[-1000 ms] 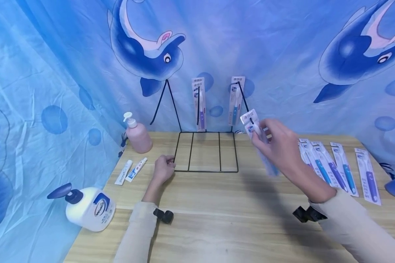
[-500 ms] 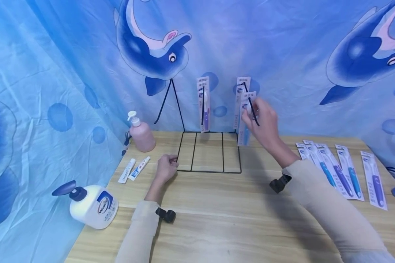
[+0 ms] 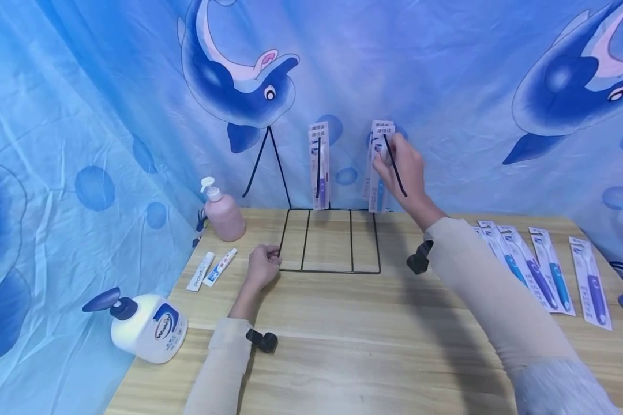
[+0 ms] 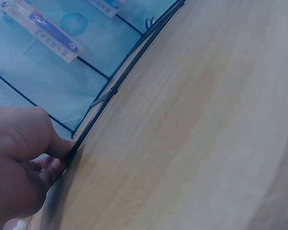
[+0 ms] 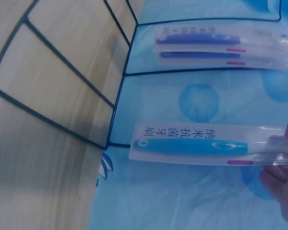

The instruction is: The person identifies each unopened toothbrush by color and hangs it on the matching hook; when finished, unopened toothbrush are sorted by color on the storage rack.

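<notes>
My right hand pinches a packaged toothbrush near its top, on the rack's right hook. Its blue handle hangs down, plain in the right wrist view, where the hand shows only at the edge. Another packaged toothbrush hangs behind it, mostly hidden. Black wire forms the rack, whose base lies on the table. My left hand grips the base's left side between thumb and fingers, close up in the left wrist view. Purple packaged toothbrushes hang on the middle hook.
Several packaged toothbrushes lie at the table's right. To the left stand a pink pump bottle and a white pump bottle, with two small tubes between them. A blue dolphin curtain hangs behind.
My right hand has carried the packaged toothbrush up, left and back along the right hook, close to the one behind. The pack has swung from tilted to hanging nearly straight. My left hand keeps its grip.
</notes>
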Tool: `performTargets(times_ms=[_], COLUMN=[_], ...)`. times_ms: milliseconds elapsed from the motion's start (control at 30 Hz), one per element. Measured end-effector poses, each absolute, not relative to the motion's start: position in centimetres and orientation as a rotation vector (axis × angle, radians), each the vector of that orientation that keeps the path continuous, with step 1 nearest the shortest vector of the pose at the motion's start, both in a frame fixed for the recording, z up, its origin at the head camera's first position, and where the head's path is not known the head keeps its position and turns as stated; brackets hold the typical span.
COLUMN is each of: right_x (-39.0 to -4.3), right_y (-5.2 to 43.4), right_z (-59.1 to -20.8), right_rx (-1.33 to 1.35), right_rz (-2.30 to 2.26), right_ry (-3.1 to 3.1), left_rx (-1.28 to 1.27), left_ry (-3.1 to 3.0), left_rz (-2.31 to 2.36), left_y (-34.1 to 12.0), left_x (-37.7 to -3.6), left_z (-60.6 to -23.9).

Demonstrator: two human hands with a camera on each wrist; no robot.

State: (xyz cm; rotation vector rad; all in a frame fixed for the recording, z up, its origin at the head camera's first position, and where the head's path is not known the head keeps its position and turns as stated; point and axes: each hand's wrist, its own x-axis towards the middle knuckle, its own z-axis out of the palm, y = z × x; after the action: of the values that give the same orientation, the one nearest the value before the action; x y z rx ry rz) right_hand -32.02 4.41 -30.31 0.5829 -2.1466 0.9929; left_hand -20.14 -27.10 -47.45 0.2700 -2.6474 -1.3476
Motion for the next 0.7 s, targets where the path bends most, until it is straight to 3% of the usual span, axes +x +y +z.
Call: performTargets(times_ms=[400, 700], right_x=[-33.9, -32.9], right_y=[4.2, 6.3], right_z=[-30.4, -30.4], right_rx=[0.439, 0.392], right_rz=[1.058, 1.032], right_ry=[-2.221, -2.399], left_rx=[0.264, 0.268], left_ry=[-2.650, -2.652], left_rz=[-1.391, -1.356], left_y=[-26.9, -27.2], left_x=[-20.1, -20.1], left_z=[-47.5, -47.3])
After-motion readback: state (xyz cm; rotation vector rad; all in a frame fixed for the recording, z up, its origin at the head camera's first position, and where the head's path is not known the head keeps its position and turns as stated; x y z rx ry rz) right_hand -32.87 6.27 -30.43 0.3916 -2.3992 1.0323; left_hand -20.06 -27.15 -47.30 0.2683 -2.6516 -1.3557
